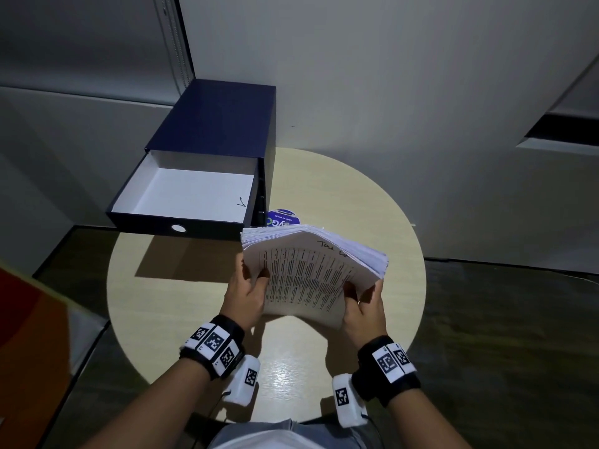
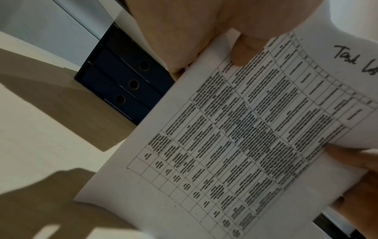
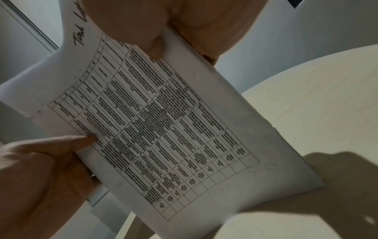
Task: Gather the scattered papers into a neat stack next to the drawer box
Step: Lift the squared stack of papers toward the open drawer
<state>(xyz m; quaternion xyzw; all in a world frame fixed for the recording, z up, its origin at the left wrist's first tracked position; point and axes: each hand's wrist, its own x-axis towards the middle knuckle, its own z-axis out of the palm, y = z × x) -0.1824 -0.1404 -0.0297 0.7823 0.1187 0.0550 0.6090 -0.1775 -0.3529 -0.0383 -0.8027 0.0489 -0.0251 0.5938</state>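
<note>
Both hands hold the papers (image 1: 311,273) off the tabletop (image 1: 181,306), just right of the drawer box (image 1: 210,150). Left hand (image 1: 248,291) grips the left edge, thumb on the printed top sheet; right hand (image 1: 363,306) grips the right edge likewise. The bundle bows upward between them, edges fanned, probably squeezed inward to square the sheets before laying them down. Top drawer (image 1: 184,196) stands open. A blue packet (image 1: 282,218) lies behind the papers.
</note>
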